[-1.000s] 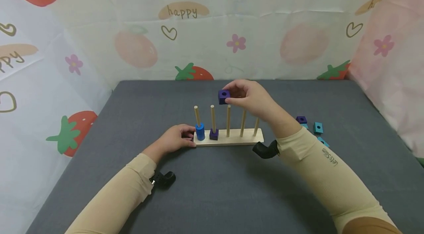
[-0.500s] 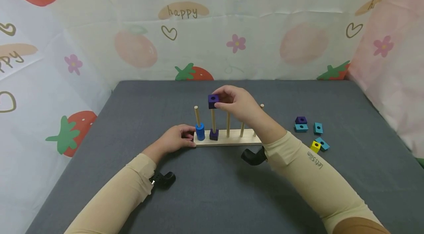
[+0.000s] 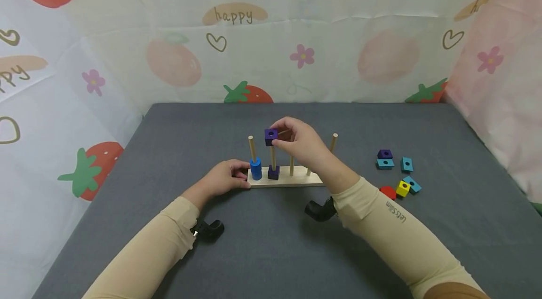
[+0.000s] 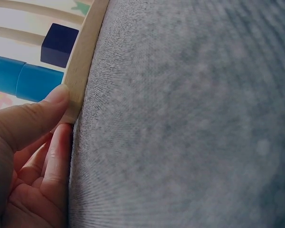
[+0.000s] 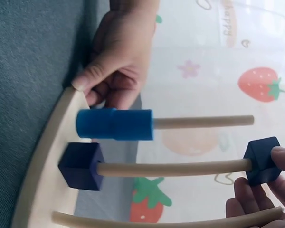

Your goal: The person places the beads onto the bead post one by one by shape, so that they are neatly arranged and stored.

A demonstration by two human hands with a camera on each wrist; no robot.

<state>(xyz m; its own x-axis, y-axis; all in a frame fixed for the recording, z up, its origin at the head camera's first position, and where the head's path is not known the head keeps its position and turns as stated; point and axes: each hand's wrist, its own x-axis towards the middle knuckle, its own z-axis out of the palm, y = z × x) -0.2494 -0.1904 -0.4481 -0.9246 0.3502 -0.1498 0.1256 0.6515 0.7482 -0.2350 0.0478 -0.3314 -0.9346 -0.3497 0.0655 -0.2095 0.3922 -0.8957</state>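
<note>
Gray tabletop [image 3: 262, 252] | left hand [image 3: 222, 177] grips pegboard [image 3: 298, 180] end | right hand [image 3: 299, 141] pinches purple cube [image 3: 271, 137], hiding second peg's [image 3: 273, 158] tip from us | red piece [image 3: 387, 192] partly behind sleeve [image 3: 372, 219]

From the person's head, the grey tabletop [image 3: 262, 247] is viewed forward and down from well back, with the wooden peg rack [image 3: 299, 179] set mid-frame and the strawberry-print backdrop [image 3: 330, 21] faced beyond. From the left wrist, the rack's left end is viewed very closely and from low down, at the upper left of a picture turned sideways and mostly filled by tabletop. From the right wrist, also turned sideways, the pegs [image 5: 180, 169] are viewed at close range, with the left hand [image 5: 126, 52] faced beyond them. The blue cylinders [image 5: 115, 124] and lower purple cube [image 5: 80, 166] are shared by both wrist views.
</note>
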